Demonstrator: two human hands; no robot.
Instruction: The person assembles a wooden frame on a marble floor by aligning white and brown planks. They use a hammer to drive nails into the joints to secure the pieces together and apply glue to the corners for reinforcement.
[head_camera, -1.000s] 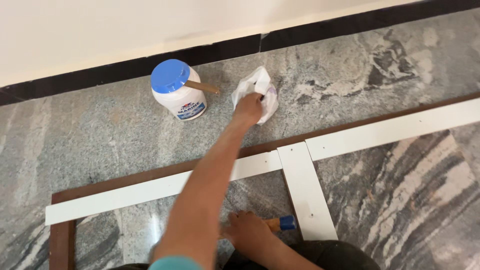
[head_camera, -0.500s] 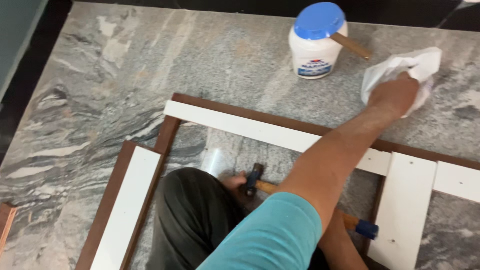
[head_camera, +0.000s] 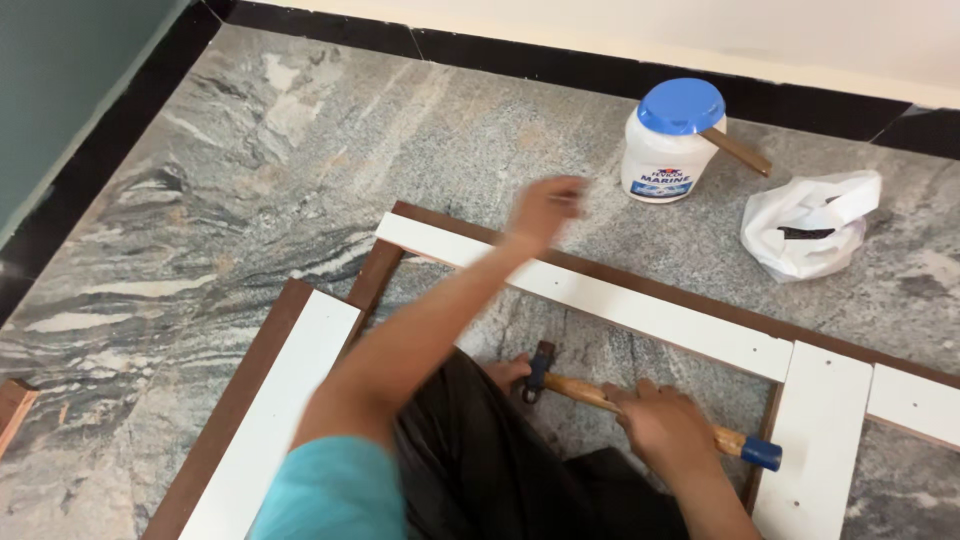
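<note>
My left hand (head_camera: 545, 208) hovers, blurred, just above the long white strip (head_camera: 640, 310) of a brown-edged wooden frame lying on the stone floor. Its fingers are drawn together, and I cannot tell whether anything small sits between them. My right hand (head_camera: 660, 425) is closed around the wooden handle of a hammer (head_camera: 575, 390), low inside the frame near my knee. The hammer's dark head points left and its blue handle end points right.
A white jar with a blue lid (head_camera: 670, 140) and a wooden stick (head_camera: 738, 150) leaning on it stands near the wall. A crumpled white plastic bag (head_camera: 810, 235) lies to its right. More white strips (head_camera: 815, 440) (head_camera: 270, 420) form the frame. A small wood piece (head_camera: 12, 405) lies at the left edge.
My left hand has come away from the white bag and moved back left, over the frame's long strip. The view has swung left. My right hand has stayed on the hammer.
</note>
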